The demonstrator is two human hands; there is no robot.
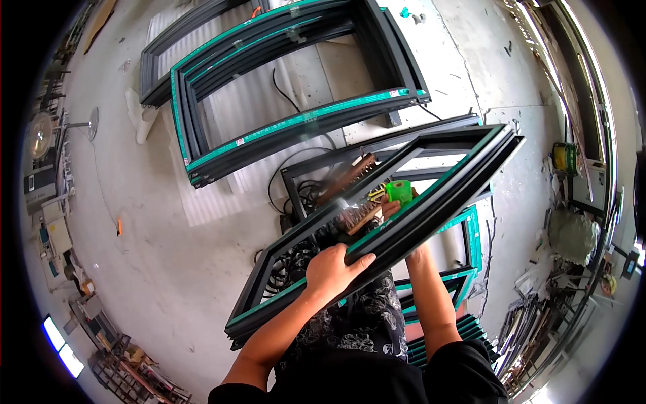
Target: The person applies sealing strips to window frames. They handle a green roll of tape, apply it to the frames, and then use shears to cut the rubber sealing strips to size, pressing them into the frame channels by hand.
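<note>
A dark grey window frame (447, 198) with green film strips is tilted across in front of me. My left hand (330, 273) is closed around its near bar, the thumb lying over the edge. My right forearm passes beneath that bar. My right hand (389, 207) shows through the frame's opening, its fingers closed on a bright green palm-sized block (400, 192) whose exact kind I cannot make out. Part of the right hand is hidden by the bar. Behind the opening are a brown bar (346, 180) and a tangle of black cables (313, 192).
Stacked window frames (289, 128) with green film stand beyond, with white sheeting (222, 195) beneath. Another green-edged frame (474, 239) is close by on my right. A fan (42, 135) stands far left; long offcuts (521, 337) lie at the lower right.
</note>
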